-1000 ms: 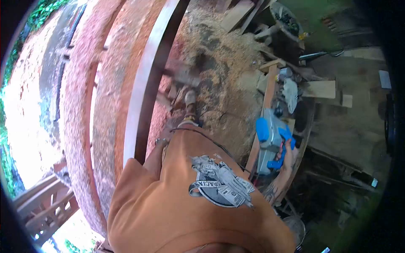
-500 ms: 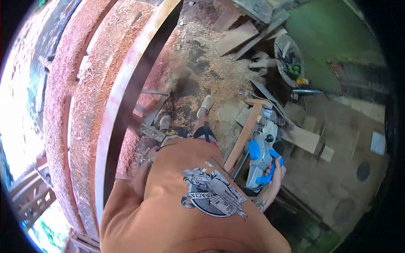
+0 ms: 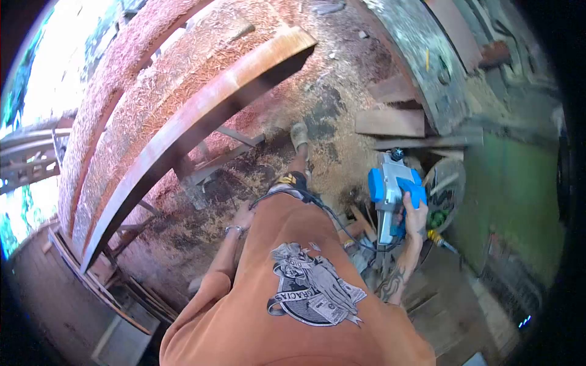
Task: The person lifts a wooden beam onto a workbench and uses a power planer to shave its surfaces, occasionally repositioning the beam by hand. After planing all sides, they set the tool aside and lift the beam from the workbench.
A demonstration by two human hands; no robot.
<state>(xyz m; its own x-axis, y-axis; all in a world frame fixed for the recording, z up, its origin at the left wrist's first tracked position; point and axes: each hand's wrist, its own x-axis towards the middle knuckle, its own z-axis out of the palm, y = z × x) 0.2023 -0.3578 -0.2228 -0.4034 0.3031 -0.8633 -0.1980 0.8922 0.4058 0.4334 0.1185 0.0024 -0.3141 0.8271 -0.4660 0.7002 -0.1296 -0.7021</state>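
Right hand (image 3: 416, 216) clamped round the planer (image 3: 387, 213), out at the body's right, long axis pointing forward. Beam (image 3: 190, 122) well off to the left, running along the right edge of shavings-covered planks (image 3: 143, 100); left hand (image 3: 244, 216) nearer it, finger closure can't be told. Planer: grey body, blue grips.

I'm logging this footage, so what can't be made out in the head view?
Head view: far side of the grey-and-blue power tool, hidden by its own body.
Head view: part of the right hand, hidden by the blue plastic handle.
Head view: the left hand, too small to tell whether it grips the thin black cable.
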